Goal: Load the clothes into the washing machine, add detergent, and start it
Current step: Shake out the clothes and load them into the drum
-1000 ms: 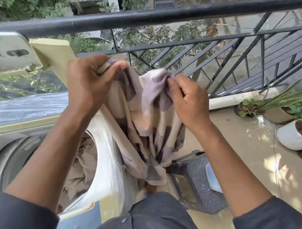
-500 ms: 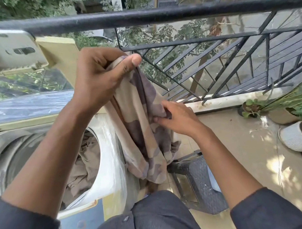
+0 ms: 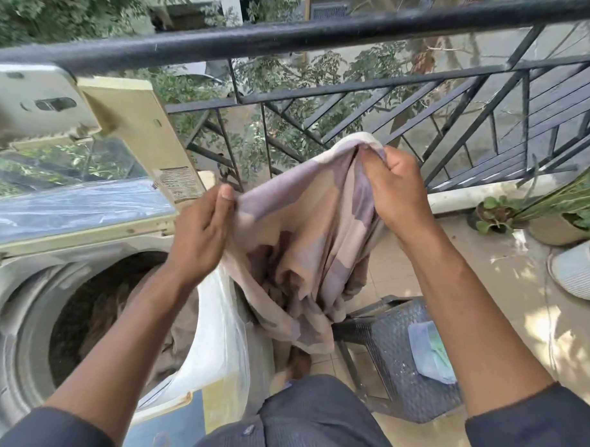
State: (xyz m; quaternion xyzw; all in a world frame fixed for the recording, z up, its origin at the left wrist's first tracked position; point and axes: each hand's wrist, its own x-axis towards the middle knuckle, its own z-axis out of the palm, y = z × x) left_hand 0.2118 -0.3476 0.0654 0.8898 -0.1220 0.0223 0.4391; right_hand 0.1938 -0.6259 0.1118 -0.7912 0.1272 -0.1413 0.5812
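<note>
My left hand [image 3: 200, 236] and right hand [image 3: 394, 189] each pinch the camouflage garment's [image 3: 304, 243] top edge, cloth hanging between them beside the washing machine [image 3: 28, 299].

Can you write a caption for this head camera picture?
Both hands, left and right, hold a camouflage garment beside the open washing machine.

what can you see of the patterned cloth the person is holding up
The patterned cloth is a soft, limp garment or fabric in beige with grey-lilac and darker brown blotches, camouflage-like. It hangs bunched and creased, spread between both hands: the left hand pinches its upper left edge, the right hand grips the top right edge, which folds over the fingers. Its lower end droops to a point beside the washing machine, above the grey woven stool, not yet inside the drum. What kind of garment it is cannot be told.
</note>
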